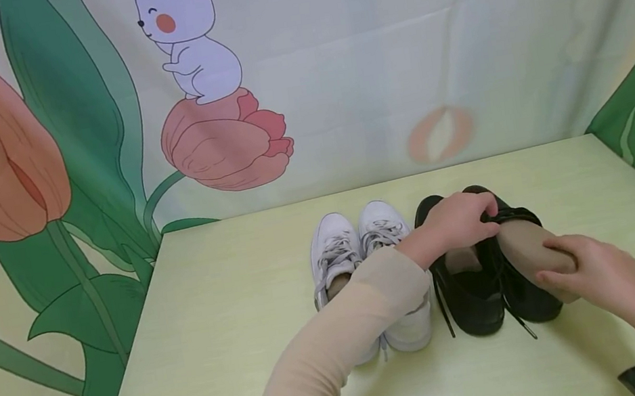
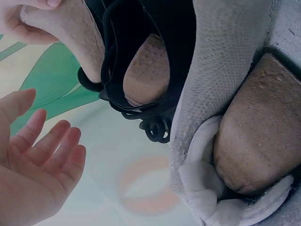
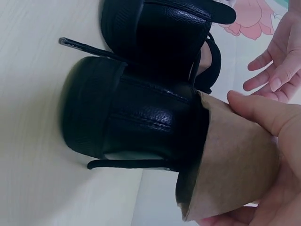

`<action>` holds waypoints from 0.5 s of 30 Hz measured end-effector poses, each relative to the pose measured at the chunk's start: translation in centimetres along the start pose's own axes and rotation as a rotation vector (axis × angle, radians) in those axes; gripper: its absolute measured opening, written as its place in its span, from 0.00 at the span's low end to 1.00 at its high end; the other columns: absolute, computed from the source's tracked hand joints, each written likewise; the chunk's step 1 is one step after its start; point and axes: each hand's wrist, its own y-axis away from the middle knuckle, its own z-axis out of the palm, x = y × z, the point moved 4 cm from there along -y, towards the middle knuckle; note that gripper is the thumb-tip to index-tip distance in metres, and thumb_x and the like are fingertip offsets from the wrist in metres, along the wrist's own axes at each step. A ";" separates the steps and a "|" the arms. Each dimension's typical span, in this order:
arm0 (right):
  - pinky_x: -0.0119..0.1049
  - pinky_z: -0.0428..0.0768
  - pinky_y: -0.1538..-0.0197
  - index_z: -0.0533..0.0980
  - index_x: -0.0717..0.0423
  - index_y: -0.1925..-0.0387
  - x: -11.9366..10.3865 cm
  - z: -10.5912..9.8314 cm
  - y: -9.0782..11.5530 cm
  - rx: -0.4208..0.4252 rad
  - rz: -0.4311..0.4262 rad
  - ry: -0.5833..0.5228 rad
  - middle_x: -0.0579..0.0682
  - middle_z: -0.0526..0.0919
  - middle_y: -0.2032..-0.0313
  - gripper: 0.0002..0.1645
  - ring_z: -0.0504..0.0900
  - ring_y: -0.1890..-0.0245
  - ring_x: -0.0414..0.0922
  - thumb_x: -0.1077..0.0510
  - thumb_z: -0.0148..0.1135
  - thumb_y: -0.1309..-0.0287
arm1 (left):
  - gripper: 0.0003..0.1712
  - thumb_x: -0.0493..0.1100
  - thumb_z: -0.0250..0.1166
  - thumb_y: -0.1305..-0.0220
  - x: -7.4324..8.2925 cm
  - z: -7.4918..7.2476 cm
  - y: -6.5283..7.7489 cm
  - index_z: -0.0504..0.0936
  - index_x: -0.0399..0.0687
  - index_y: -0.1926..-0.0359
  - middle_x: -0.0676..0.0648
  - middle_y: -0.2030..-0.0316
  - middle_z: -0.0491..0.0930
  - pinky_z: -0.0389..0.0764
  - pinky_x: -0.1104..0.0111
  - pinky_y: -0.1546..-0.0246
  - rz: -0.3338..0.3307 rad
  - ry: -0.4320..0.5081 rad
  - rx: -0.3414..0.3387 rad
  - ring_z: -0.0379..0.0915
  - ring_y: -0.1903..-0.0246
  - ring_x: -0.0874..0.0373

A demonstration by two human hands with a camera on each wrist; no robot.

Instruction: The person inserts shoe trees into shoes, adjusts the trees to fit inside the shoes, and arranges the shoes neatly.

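Note:
A brown molded-pulp shoe insert (image 1: 531, 249) slants up out of the right black lace-up shoe (image 1: 530, 295). My right hand (image 1: 606, 271) grips the insert's rounded heel end, thumb on one side and fingers on the other; its front part is hidden inside the shoe. Over the black pair hovers my left hand (image 1: 459, 221), near the shoe's tongue. In the left wrist view that hand (image 2: 40, 160) has loosely spread fingers and an empty palm. Beside it stands the left black shoe (image 1: 475, 311), with another brown insert (image 2: 148, 70) inside.
Left of the black pair stand white lace-up sneakers (image 1: 333, 240), partly covered by my left sleeve (image 1: 338, 338). One white shoe also holds a brown insert (image 2: 263, 122). The pale table (image 1: 205, 310) meets a printed curtain (image 1: 350, 83) behind.

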 end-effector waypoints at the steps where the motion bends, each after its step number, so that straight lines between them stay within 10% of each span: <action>1: 0.51 0.70 0.67 0.67 0.58 0.44 0.1 0.0 0.1 0.000 -0.008 -0.011 0.67 0.69 0.47 0.47 0.70 0.52 0.66 0.30 0.57 0.58 | 0.14 0.52 0.54 0.40 0.0 0.0 0.0 0.72 0.59 0.53 0.61 0.59 0.74 0.69 0.77 0.67 -0.003 0.004 0.000 0.69 0.67 0.69; 15: 0.61 0.64 0.51 0.58 0.59 0.37 1.8 1.7 0.6 -0.246 -0.156 -0.406 0.68 0.47 0.35 0.42 0.50 0.39 0.69 0.48 0.62 0.51 | 0.14 0.52 0.55 0.40 -0.3 0.2 -0.4 0.72 0.58 0.54 0.60 0.60 0.74 0.68 0.77 0.66 -0.002 0.024 0.014 0.68 0.67 0.68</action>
